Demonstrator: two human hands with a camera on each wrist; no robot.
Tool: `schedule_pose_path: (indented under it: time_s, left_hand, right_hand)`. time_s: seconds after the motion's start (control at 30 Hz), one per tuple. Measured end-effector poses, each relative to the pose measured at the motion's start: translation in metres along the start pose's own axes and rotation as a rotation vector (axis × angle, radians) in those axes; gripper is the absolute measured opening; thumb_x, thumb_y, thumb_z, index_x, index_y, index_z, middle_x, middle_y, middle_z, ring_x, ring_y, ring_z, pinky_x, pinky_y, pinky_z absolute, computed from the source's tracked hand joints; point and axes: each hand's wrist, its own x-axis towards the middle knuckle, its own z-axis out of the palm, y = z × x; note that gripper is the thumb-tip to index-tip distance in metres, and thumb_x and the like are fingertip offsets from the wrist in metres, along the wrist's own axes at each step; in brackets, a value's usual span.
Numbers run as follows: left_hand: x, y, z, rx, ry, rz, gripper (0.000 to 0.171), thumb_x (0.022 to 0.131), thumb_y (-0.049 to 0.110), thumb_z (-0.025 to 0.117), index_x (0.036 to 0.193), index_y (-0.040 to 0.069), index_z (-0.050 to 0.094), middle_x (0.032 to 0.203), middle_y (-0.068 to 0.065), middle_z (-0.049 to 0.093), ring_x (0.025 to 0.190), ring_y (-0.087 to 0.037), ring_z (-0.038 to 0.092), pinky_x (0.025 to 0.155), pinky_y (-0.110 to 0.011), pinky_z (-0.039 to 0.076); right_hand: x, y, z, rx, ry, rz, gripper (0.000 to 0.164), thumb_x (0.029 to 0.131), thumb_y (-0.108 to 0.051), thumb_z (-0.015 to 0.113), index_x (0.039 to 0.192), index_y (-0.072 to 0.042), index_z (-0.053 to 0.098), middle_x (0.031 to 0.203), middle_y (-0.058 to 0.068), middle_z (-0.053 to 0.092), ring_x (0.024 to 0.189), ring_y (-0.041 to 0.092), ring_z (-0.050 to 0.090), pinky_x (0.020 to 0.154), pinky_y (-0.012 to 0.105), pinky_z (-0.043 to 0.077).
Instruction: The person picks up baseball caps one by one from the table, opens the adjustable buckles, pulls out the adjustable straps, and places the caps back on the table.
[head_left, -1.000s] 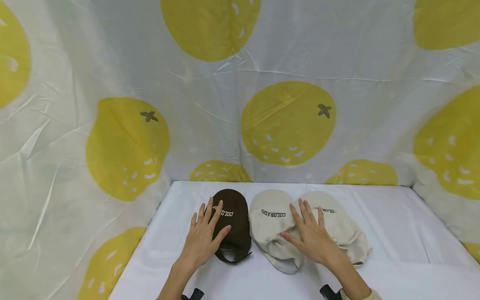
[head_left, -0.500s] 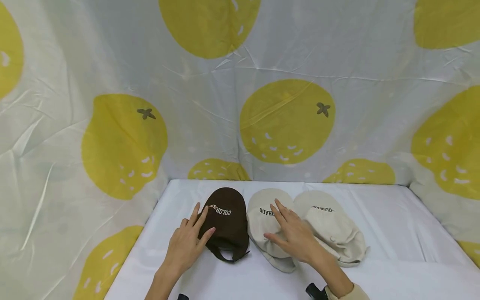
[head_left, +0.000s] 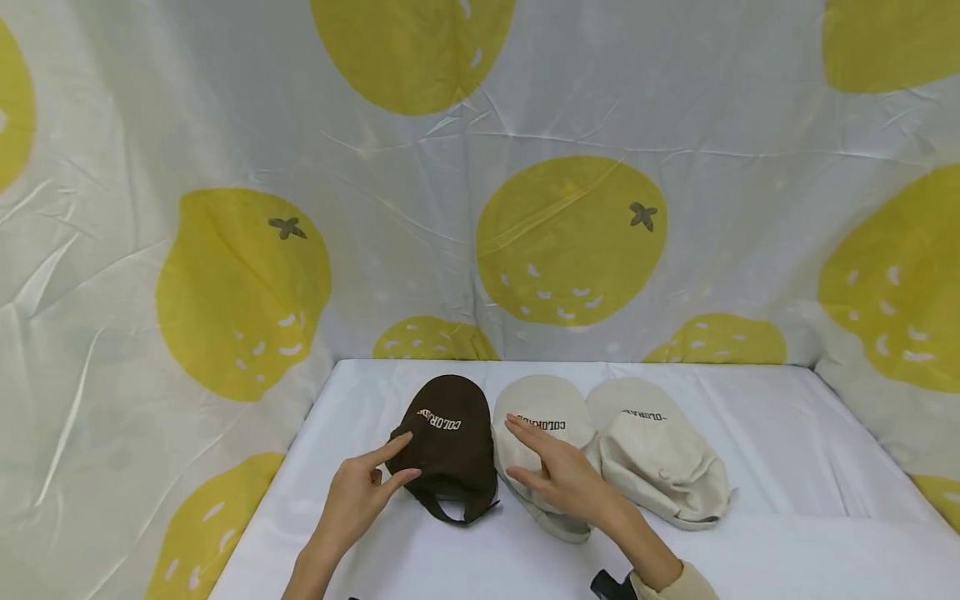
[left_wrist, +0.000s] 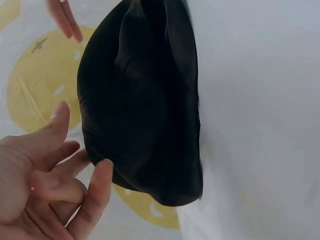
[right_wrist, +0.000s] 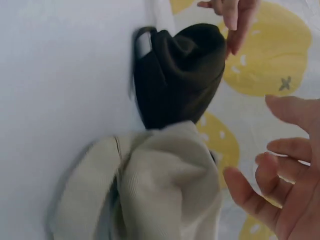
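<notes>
A dark brown baseball cap [head_left: 448, 454] with white COLORADO lettering lies leftmost on the white-covered table. My left hand [head_left: 358, 490] is at its left side, thumb and fingers apart. In the left wrist view its fingertips overlap the edge of the dark crown; whether they touch cannot be told. To the right lies a beige cap [head_left: 517, 454], also lettered COLORADO, partly hidden by my right hand [head_left: 566, 479]. That hand hovers above the beige cap with loosely bent fingers, holding nothing. A second beige cap [head_left: 663, 467] lies at the right end of the row, its crown crumpled.
The white table cover [head_left: 810, 467] extends to both sides of the caps and in front of them. Behind the table hangs a pale curtain [head_left: 420, 250] printed with large yellow lemons, which also closes off the left and right sides.
Both hands have shifted left and slightly lower. The left hand has moved off the brown cap's top to its side, and the right hand from between the beige caps to over the middle one.
</notes>
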Motion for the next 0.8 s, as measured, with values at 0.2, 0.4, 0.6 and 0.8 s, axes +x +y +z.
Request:
schedule_pose_path:
  time_s: [0.2, 0.4, 0.6, 0.8]
  left_hand:
    - [-0.001, -0.001, -0.005, -0.143, -0.101, -0.259, 0.045, 0.075, 0.022, 0.093, 0.118, 0.021, 0.080, 0.062, 0.003, 0.054, 0.048, 0.000, 0.021, 0.045, -0.017, 0.023]
    - [-0.004, -0.007, -0.001, -0.154, -0.076, -0.189, 0.039, 0.073, 0.018, 0.092, 0.111, 0.020, 0.083, 0.056, 0.004, 0.057, 0.050, 0.001, 0.021, 0.046, -0.017, 0.022]
    - [-0.003, -0.014, 0.004, -0.258, -0.032, 0.006, 0.023, 0.077, 0.010, 0.088, 0.099, 0.013, 0.085, 0.105, -0.005, 0.081, 0.073, 0.012, 0.058, 0.052, -0.011, 0.035]
    - [-0.004, -0.020, 0.007, -0.279, -0.023, 0.032, 0.019, 0.077, 0.008, 0.088, 0.096, 0.011, 0.085, 0.095, -0.007, 0.081, 0.058, 0.005, 0.048, 0.050, -0.013, 0.039]
  right_hand:
    - [0.006, 0.000, 0.019, 0.334, -0.030, -0.047, 0.055, 0.097, -0.012, 0.072, 0.147, 0.000, 0.054, 0.099, 0.022, 0.075, 0.050, -0.009, 0.037, 0.048, 0.016, 0.040]
    - [0.011, -0.002, 0.034, 0.462, -0.062, 0.082, 0.047, 0.097, -0.019, 0.074, 0.140, -0.003, 0.063, 0.049, 0.009, 0.046, 0.045, -0.006, 0.038, 0.044, 0.019, 0.045]
    - [0.016, -0.003, 0.045, 0.395, -0.031, 0.080, 0.042, 0.093, -0.018, 0.078, 0.131, -0.002, 0.070, 0.061, 0.012, 0.060, 0.050, -0.006, 0.040, 0.045, 0.016, 0.036]
    - [0.018, -0.006, 0.056, 0.363, -0.019, 0.108, 0.039, 0.090, -0.015, 0.081, 0.126, -0.006, 0.073, 0.111, 0.013, 0.075, 0.055, -0.005, 0.043, 0.050, 0.016, 0.040]
